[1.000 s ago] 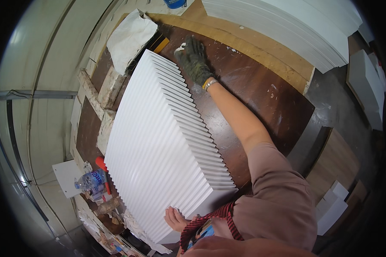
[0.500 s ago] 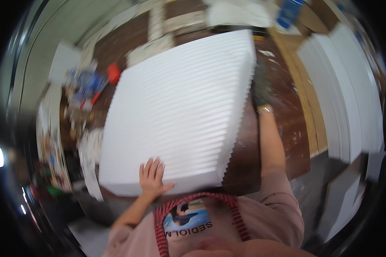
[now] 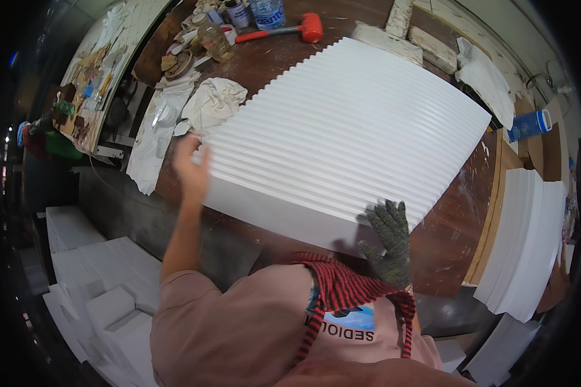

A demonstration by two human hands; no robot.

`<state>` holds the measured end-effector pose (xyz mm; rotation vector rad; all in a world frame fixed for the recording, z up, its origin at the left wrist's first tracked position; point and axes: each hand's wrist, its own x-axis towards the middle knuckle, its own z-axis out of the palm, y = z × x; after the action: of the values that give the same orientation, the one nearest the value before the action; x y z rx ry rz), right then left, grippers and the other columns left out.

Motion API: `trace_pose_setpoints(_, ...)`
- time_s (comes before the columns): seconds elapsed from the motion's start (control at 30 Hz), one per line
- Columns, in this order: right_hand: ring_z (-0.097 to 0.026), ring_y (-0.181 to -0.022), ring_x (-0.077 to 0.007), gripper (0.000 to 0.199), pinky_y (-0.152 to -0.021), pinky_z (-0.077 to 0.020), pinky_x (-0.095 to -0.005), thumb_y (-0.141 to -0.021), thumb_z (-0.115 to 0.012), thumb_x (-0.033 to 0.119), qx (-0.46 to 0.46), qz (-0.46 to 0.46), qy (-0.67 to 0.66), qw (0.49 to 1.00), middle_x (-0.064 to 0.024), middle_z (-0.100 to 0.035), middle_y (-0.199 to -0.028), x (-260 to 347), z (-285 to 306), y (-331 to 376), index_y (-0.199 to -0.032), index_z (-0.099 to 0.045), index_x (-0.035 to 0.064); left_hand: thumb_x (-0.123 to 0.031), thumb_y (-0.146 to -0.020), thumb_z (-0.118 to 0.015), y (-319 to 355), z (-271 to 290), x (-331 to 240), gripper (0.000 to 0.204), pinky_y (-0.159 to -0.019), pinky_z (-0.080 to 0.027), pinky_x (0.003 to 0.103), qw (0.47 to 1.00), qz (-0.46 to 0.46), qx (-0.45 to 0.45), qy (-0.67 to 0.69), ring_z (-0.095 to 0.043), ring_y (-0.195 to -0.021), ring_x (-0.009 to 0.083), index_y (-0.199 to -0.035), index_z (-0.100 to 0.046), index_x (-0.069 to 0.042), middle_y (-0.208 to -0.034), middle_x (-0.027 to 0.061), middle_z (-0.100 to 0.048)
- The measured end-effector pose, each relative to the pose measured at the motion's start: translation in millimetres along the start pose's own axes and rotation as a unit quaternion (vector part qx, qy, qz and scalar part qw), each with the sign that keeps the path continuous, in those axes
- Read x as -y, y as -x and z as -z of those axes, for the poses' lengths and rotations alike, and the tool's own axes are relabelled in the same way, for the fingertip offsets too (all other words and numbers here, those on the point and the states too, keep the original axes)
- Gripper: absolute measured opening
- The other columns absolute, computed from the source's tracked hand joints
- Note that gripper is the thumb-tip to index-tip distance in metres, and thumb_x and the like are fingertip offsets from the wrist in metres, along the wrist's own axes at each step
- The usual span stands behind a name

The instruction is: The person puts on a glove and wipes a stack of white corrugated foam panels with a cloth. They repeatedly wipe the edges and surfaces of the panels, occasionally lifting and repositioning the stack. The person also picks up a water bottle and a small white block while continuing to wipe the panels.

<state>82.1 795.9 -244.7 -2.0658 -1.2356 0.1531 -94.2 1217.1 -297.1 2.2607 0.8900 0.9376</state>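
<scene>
A big white block with a ribbed top (image 3: 348, 135) lies across the dark brown worktable (image 3: 455, 222). My bare left hand (image 3: 190, 169), blurred, grips the block's left corner. My right hand (image 3: 388, 242), in a grey knit glove, lies flat with fingers spread against the block's near face by its right corner. My pink sleeves and a red-striped apron strap fill the lower edge of the picture.
Behind the block are a red mallet (image 3: 310, 27), a plastic bottle (image 3: 268, 11), a jar (image 3: 214, 40) and a crumpled cloth (image 3: 213, 103). A stack of white boards (image 3: 523, 238) lies at the right, a blue can (image 3: 529, 126) beyond it. White foam blocks (image 3: 103, 290) are piled lower left.
The block has swung round in the view, its long side now across me. My gloved right hand came from its far end to the near right corner; my left hand shifted to the left corner.
</scene>
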Motion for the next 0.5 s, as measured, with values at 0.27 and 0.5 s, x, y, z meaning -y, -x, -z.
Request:
trace_pose_setpoints(0.27,-0.050,-0.134,-0.0361,0.048,-0.119,-0.0294,-0.0541,-0.081,-0.076,0.012,0.018,-0.086,-0.006,0.996,-0.0144,-0.063,-0.132,43,-12,-10,-0.127,-0.065,0.0050,-0.013,-0.087,-0.070,-23,60,248,0.038,-0.094,-0.049,0.044,0.944,0.192,-0.100,-0.250,-0.064,-0.106,0.0400,-0.120,-0.065,0.005,-0.116,0.0221,-0.067)
trace_pose_setpoints(0.5,-0.053,-0.132,-0.0346,0.040,-0.117,-0.0332,-0.0535,-0.083,-0.075,0.011,0.084,-0.032,-0.015,0.996,-0.0144,-0.064,-0.131,75,-28,-46,-0.122,-0.067,0.0067,-0.014,-0.092,-0.070,-28,44,220,0.031,-0.086,-0.052,0.037,0.944,0.248,-0.195,-0.094,-0.066,-0.102,0.0294,-0.114,-0.066,0.007,-0.112,0.0176,-0.068)
